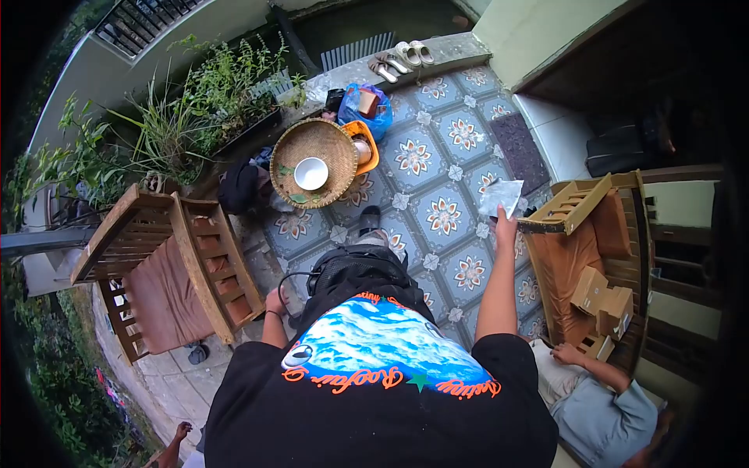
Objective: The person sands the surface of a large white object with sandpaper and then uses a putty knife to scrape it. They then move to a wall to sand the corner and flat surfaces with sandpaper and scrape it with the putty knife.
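A clear, crumpled plastic sheet or bag [502,195] is pinched in the fingers of my right hand [505,221], held out over the tiled floor near the right bench. My left hand [276,301] hangs low beside my body, close to the end of the left wooden bench and a thin black cord. Its fingers look curled, but whether they hold anything is too small to make out. Ahead of me is a round woven tray [335,156] with a white bowl [310,174] and some green leaves on it. An orange container [370,156] and a blue plastic bag [380,117] are beside the tray.
Cushioned wooden benches stand at left [168,288] and right [562,265], the right one with cardboard boxes [614,312]. Sandals [413,53] rest on the ledge, and a dark mat [519,152] lies before the doorway. One person [601,413] is at lower right; another's hand [182,430] shows at lower left.
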{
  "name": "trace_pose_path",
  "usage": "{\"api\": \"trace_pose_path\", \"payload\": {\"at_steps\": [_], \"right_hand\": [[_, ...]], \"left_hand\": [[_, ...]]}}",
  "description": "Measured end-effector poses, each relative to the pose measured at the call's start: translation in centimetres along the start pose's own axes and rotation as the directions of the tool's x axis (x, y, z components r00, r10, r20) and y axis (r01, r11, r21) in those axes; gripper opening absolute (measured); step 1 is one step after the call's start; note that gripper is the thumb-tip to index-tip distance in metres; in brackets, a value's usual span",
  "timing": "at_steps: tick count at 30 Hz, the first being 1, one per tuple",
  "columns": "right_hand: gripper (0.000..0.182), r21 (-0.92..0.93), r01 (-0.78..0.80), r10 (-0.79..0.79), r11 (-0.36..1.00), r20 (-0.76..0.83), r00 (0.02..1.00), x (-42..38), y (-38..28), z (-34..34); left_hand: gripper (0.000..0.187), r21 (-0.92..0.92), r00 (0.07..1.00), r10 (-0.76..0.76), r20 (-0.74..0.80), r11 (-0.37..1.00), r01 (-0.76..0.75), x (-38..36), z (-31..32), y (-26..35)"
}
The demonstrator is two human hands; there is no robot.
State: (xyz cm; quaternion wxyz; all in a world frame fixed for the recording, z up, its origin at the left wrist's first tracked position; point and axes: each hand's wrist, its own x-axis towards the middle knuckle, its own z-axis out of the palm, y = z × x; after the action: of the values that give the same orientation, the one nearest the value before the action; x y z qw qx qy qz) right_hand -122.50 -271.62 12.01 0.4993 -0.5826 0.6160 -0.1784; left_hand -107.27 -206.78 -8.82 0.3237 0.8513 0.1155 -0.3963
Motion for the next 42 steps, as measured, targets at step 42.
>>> {"api": "trace_pose_path", "payload": {"at_steps": [42], "right_hand": [[0.042,-0.233,0.013,0.036,0.972,0.207,0.978,95.3,-53.8,4.6]], "left_hand": [[0.046,-0.566,0.452,0.869,0.200,0.479,-0.671,14.1,26.2,147.8]]}}
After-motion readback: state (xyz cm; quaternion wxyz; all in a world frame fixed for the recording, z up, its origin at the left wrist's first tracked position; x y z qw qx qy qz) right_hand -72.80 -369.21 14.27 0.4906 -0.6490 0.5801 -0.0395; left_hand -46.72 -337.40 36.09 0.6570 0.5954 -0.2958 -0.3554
